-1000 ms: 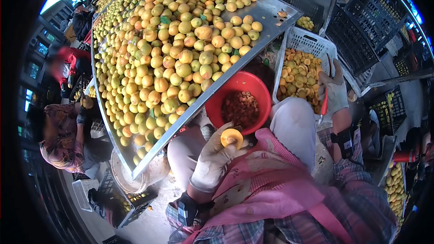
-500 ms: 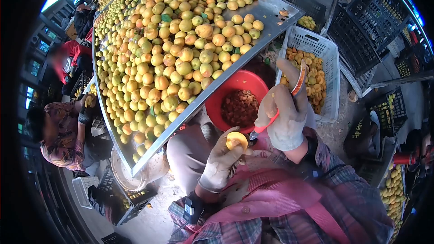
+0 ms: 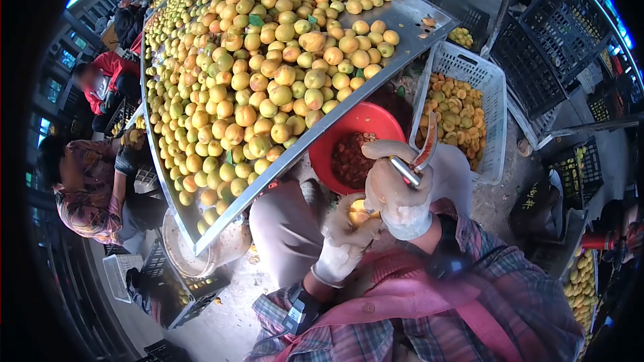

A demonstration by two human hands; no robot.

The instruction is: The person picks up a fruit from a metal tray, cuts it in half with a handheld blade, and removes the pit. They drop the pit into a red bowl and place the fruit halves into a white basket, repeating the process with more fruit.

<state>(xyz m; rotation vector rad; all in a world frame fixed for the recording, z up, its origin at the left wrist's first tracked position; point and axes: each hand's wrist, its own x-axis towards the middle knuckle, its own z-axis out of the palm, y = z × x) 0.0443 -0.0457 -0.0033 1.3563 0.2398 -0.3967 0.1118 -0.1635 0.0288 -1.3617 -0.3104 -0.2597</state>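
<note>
While a person in a patterned shirt [image 3: 86, 194] sits at the left, a pale bucket [image 3: 182, 249] stands beneath the near corner of the metal desk [image 3: 417, 32]. Across that desk spreads a deep heap of yellow-orange fruits [image 3: 255, 94], some greenish, with a few leaves among them. Just off its slanting edge, the gloved left hand [image 3: 343, 241] has its fingers curled around a single yellow fruit [image 3: 359, 214], partly hidden by them. A red basin [image 3: 387, 121] with brown pits [image 3: 347, 161] sits just beyond. Close beside the held fruit, the gloved right hand [image 3: 396, 194] grips a curved-bladed tool [image 3: 427, 144], blade pointing up; whether its fingertips touch the fruit, I cannot tell. Farther right are a white crate [image 3: 494, 134] of cut fruit [image 3: 457, 110] and stacked black crates [image 3: 537, 47].
</note>
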